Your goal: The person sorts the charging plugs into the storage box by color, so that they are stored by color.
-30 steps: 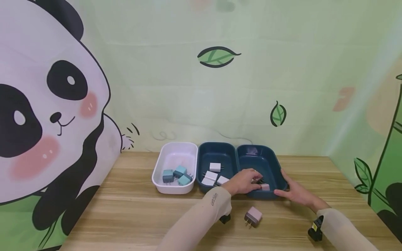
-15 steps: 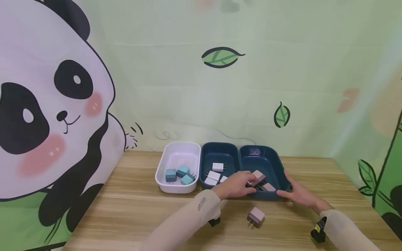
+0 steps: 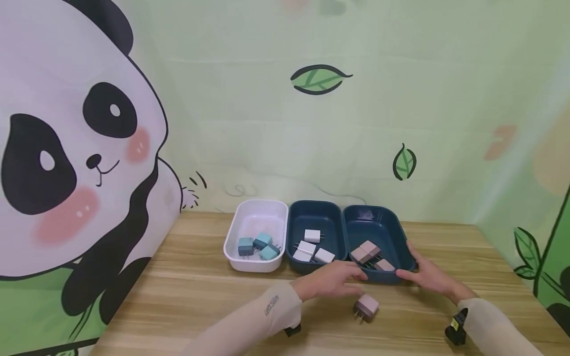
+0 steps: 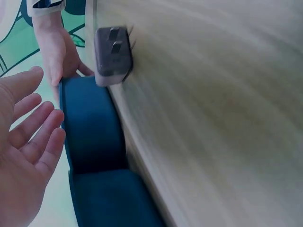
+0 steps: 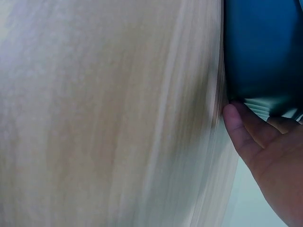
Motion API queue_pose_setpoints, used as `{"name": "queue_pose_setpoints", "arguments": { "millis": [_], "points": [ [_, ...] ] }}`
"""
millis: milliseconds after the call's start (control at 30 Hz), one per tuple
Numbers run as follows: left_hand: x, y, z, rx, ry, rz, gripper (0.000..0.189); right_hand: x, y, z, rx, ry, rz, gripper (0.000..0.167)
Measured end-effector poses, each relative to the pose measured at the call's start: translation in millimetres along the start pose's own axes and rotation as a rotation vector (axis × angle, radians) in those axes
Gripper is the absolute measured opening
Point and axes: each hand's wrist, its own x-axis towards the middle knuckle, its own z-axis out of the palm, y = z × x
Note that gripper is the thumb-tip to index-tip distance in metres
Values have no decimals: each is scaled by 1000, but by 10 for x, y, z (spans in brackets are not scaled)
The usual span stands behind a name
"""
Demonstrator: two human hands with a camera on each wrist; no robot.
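Observation:
My left hand (image 3: 333, 279) hovers over the table just in front of the blue trays, fingers spread and nothing in them. Close to its fingertips a pink charger plug (image 3: 367, 306) lies on the table, prongs toward me; the left wrist view shows this charger plug (image 4: 113, 56) with its two prongs. My right hand (image 3: 428, 274) grips the right front corner of the right blue tray (image 3: 378, 232), thumb at the front and fingers along the side. Several pink charger plugs (image 3: 366, 250) lie inside that tray, near its front.
Left of it stands a second blue tray (image 3: 318, 216) with several white charger plugs (image 3: 312, 236). Beside that, a white tray (image 3: 258, 217) holds several teal charger plugs (image 3: 245, 246). A printed panda cloth (image 3: 249, 123) hangs behind the wooden table (image 3: 196, 287).
My left hand has let go of a pink charger plug in the right blue tray and moved out over the front rim toward me. The right hand stays at the tray corner.

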Motion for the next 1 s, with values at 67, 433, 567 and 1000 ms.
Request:
{"name": "queue_pose_setpoints", "arguments": {
  "millis": [67,433,567,1000],
  "points": [
    [-17,10,31,-16,-31,2,35,-3,-1,-7,-1,-3,4,101],
    [-25,69,226,-87,-114,-51,49,-8,-31,-18,2,-5,3,101],
    [-20,102,268,-102,-128,-68,51,-15,-45,-20,5,-5,-4,100],
    [88,92,439,-26,-101,-74,56,-8,-6,-15,-9,-1,-5,100]
  ]
}}
